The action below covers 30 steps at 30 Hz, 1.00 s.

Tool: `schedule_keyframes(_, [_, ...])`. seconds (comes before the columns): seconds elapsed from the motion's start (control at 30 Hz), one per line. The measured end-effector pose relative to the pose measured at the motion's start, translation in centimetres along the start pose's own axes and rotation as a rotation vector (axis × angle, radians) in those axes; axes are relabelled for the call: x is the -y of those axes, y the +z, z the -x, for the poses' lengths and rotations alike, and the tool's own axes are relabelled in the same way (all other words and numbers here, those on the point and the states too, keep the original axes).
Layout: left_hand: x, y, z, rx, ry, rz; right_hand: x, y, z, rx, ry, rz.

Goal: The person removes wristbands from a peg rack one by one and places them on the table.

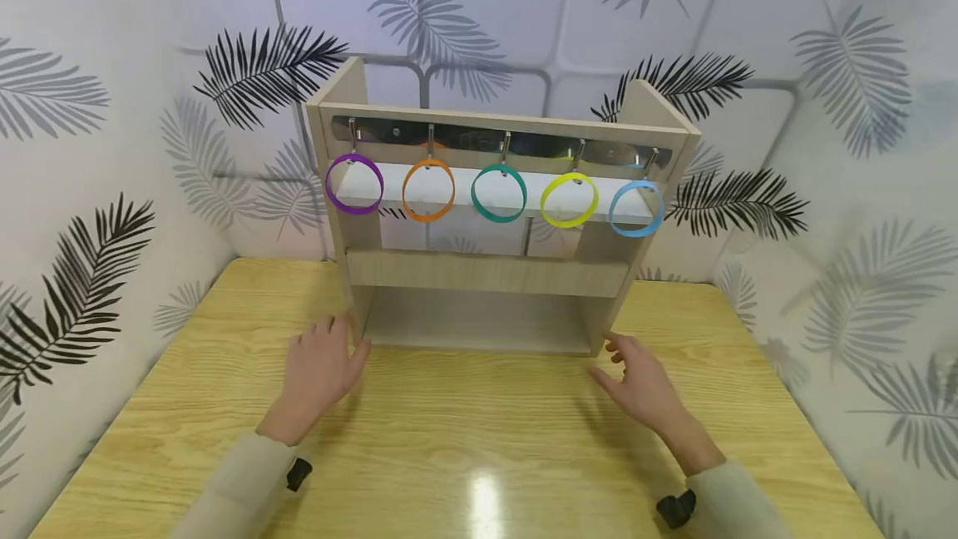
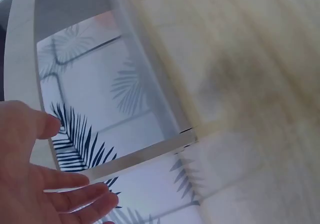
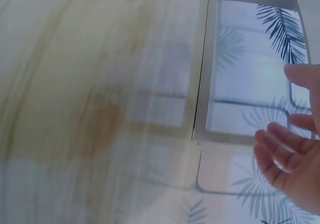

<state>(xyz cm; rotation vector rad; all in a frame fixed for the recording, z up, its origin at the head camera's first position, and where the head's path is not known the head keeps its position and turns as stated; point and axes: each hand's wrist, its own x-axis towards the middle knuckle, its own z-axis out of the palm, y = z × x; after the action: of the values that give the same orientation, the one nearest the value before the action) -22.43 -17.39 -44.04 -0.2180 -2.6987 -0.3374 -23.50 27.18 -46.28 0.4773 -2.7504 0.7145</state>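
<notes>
A light wooden shelf unit (image 1: 486,274) stands upright on the table, with hooks along its upper front rail. From the hooks hang several thin rings, left to right: a purple ring (image 1: 355,210), an orange ring (image 1: 428,218), a green ring (image 1: 499,219), a yellow ring (image 1: 567,224) and a light blue ring (image 1: 636,233). Beside the unit's lower left corner is my left hand (image 1: 318,368), fingers relaxed and holding nothing. My right hand (image 1: 642,381) is by the lower right corner, also holding nothing, its fingers loosely bent. Whether either hand touches the side panels I cannot tell.
The wood-grain table (image 1: 464,422) extends in front of the unit and to both sides. Behind it and at the sides are pale walls (image 1: 494,15) with a leaf pattern. Dark straps (image 1: 677,509) are visible at both sleeves.
</notes>
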Motion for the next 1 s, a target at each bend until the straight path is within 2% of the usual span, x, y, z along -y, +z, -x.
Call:
schedule_keyframes(0.23, [0.7, -1.8, -1.8, -0.16, -0.001, -0.007, 1.7, 0.6, -1.2, -0.063, -0.151, -0.081])
schedule_keyframes(0.33, [0.9, -2.3, -2.6, -0.219, 0.005, 0.005, 2.2, 0.9, -1.5, -0.077, -0.187, -0.087])
schedule_keyframes(0.47, [1.0, -2.9, -3.6, -0.262, 0.007, 0.03, 3.1, 1.0, -1.9, -0.077, -0.211, -0.092])
schedule_keyframes(0.63, [0.7, -3.6, -4.6, -0.254, -0.031, 0.07, 4.3, 0.9, -2.5, -0.071, -0.24, -0.106])
schedule_keyframes(1.0, [0.1, -5.5, -7.4, -0.169, -0.175, 0.234, 7.6, 0.6, -4.2, -0.074, -0.311, -0.127])
